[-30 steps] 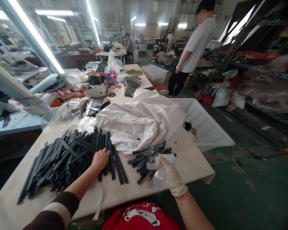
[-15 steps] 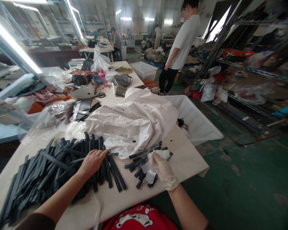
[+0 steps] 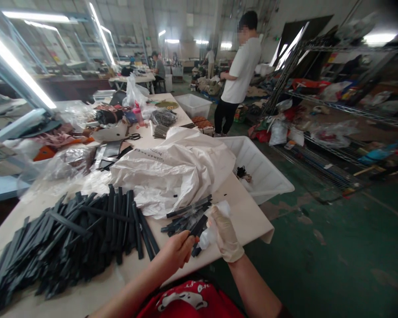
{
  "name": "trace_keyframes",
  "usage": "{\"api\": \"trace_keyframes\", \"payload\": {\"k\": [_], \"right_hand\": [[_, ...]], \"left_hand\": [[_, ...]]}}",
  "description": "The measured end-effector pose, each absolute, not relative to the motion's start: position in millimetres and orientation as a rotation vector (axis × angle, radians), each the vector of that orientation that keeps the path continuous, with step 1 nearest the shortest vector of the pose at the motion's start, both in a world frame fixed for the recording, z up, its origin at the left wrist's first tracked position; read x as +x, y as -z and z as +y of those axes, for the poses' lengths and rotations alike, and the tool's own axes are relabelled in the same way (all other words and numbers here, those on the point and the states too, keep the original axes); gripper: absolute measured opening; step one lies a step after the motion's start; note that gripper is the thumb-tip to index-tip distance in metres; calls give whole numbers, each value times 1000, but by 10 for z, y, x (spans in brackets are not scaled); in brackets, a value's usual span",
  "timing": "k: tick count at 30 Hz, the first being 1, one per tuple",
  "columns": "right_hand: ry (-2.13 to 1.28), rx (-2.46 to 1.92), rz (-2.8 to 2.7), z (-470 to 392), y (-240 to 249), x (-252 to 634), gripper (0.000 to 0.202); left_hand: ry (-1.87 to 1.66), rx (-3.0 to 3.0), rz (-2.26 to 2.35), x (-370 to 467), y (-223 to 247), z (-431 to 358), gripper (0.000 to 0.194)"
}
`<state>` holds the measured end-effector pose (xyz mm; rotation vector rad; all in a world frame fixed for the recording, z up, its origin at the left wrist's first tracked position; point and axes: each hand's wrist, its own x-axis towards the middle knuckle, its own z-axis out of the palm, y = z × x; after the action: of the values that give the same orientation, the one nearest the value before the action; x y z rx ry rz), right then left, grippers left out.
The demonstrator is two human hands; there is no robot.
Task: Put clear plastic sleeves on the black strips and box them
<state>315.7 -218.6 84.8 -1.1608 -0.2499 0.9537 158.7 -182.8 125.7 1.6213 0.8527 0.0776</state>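
My bare left hand [image 3: 179, 251] is closed around the lower end of a black strip [image 3: 198, 226], which slants up and away near the table's front edge. Close by on its right, my right hand [image 3: 224, 233], in a pale glove, is closed on a crumpled whitish translucent sheet [image 3: 207, 238]; whether that is plastic or cloth I cannot tell. The strip's upper end lies beside the sheet. Behind both hands is a small group of black strips [image 3: 181, 223]. A large heap of similar black strips [image 3: 69, 238] spreads over the table's left side.
A crumpled white sack [image 3: 182, 170] lies across the table [image 3: 248, 221]. Beyond the right edge stands a white plastic bin [image 3: 268, 176]. Scissors [image 3: 132, 137] and plastic bags lie farther back. A person in a white shirt [image 3: 243, 68] stands past the bin; wire shelves [image 3: 345, 110] are at right.
My left hand has moved right from the heap to beside my right hand, bringing a black strip with it. The standing person's forearm is now raised. The view has shifted slightly.
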Motion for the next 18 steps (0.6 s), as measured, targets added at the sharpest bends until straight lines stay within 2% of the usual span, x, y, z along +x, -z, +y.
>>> {"api": "trace_keyframes", "payload": {"k": [7, 11, 18], "right_hand": [[-1014, -1276, -313, -2406, -798, 3351, 25], [-985, -1193, -249, -2437, -804, 3410, 27], [-1147, -1062, -89, -2430, -972, 3397, 33]], "left_hand": [[-164, 1569, 896, 1703, -1187, -1939, 41], [-129, 1584, 907, 1719, -1228, -1975, 41], [-118, 1734, 977, 1806, -1309, -2085, 33]]}}
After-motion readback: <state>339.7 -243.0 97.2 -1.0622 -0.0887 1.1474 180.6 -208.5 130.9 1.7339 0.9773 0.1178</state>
